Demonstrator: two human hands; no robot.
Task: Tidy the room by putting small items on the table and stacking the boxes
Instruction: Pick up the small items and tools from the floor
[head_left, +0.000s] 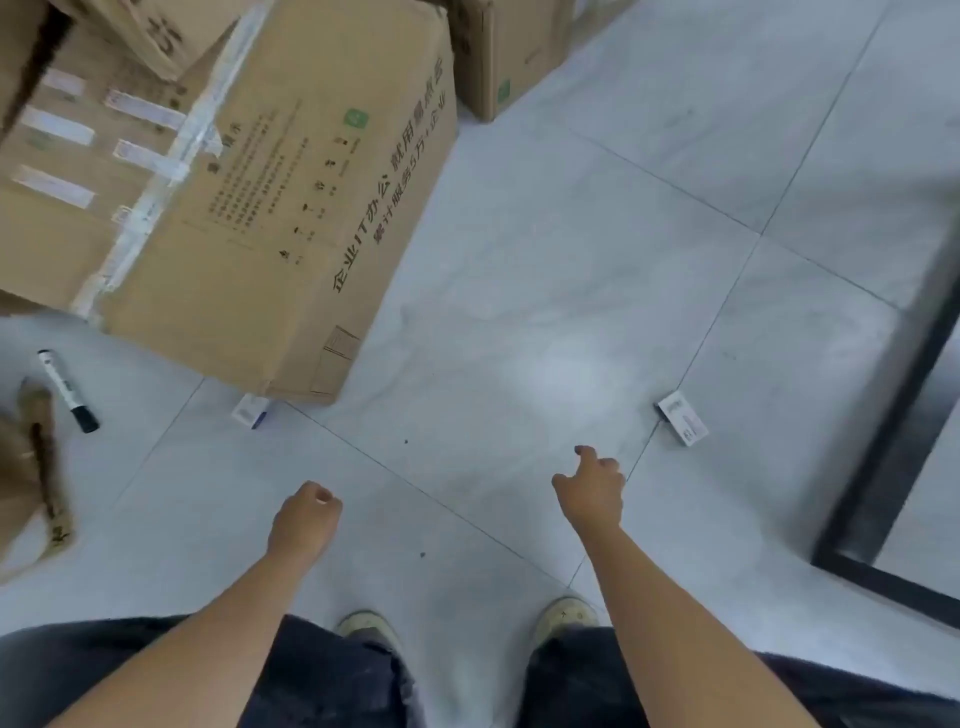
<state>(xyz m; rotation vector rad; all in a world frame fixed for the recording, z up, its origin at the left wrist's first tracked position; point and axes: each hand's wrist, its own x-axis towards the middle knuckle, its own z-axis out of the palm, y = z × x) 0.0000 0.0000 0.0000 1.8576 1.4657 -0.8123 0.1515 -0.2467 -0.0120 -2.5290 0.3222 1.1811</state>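
A large brown cardboard box (291, 208) with printed text lies tilted on the grey tiled floor at upper left. A small white carton (682, 418) lies on the floor ahead and right of my right hand (592, 488), which reaches toward it with loosely curled fingers, holding nothing. Another small white and blue carton (252, 410) sits by the big box's near corner. A black and white marker (67, 391) lies on the floor at left. My left hand (306, 514) hangs curled into a fist, empty.
More cardboard boxes stand at top left (150, 31) and top centre (498, 57). A flattened cardboard piece (31, 467) lies at the left edge. A dark metal frame (893, 415) runs down the right side. My shoes (566, 616) show below.
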